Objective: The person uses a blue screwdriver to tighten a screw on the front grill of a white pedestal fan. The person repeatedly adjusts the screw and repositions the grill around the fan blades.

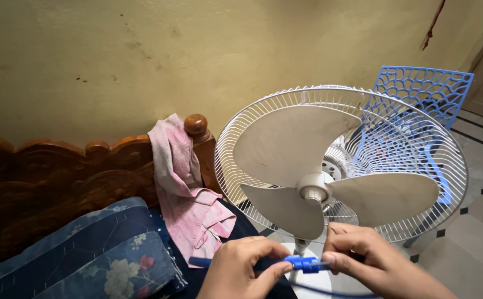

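A white pedestal fan (308, 166) stands in front of me with three blades and its rear wire guard (452, 182) showing; no front guard is on it. Below the fan hub, my left hand (241, 271) and my right hand (369, 260) both grip a slim blue tool or connector (303, 263) between their fingertips. A dark blue handle or cord runs from it under my left hand. My right hand's fingers touch the lower rim of the guard.
A carved wooden bed headboard (59, 177) sits at left with a pink cloth (183, 188) draped over its post. A blue floral pillow (103, 254) lies below. A blue plastic chair (424, 94) stands behind the fan on tiled floor (474, 243).
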